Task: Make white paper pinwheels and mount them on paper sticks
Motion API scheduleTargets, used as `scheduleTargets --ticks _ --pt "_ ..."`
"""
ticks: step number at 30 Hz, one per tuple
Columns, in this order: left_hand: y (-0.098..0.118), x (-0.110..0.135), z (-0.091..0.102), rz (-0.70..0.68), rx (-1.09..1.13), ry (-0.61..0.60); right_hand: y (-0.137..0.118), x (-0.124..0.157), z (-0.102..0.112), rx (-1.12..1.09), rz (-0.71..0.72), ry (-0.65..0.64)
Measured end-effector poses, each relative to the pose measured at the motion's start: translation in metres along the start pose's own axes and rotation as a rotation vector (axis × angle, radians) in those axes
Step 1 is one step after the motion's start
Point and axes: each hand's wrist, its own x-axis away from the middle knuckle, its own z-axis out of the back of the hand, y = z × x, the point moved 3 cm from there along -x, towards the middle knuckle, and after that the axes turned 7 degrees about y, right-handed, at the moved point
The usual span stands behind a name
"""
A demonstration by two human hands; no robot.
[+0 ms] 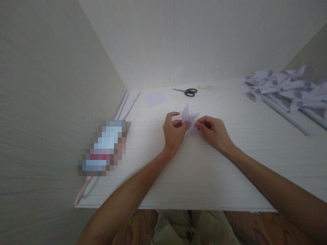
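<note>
A pale lilac paper pinwheel [186, 114] with pointed, folded blades is held above the white table, near its middle. My left hand [174, 131] pinches it at the centre between thumb and fingers, with the index finger raised and curved. My right hand [211, 129] is closed in a pinch at the pinwheel's right side. Its fingertips meet a small pale bit that I cannot make out. Behind the hands, black-handled scissors [190, 92] lie closed on the table. A flat lilac paper piece [155, 99] rests to their left.
Several paper pinwheels on rolled sticks [287, 85] are piled at the right. Small pale bits [205, 87] lie beside the scissors. On the left are a rolled paper stick [122, 106], a thin paper strip [131, 105] and a blurred-out phone-like object [104, 146]. Walls stand behind and left.
</note>
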Motion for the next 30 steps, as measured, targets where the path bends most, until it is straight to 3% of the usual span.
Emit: scheduleTargets --ticks 13,30 --pt "-0.0070 -0.0015 -0.0021 0.082 0.027 -0.003 -0.0074 0.0044 0.0034 0.113 0.041 0.090" --pt "-0.0057 -0.0014 -0.0031 0.084 0.020 -0.023 -0.0049 0.0019 0.0032 0.104 0.003 0.058"
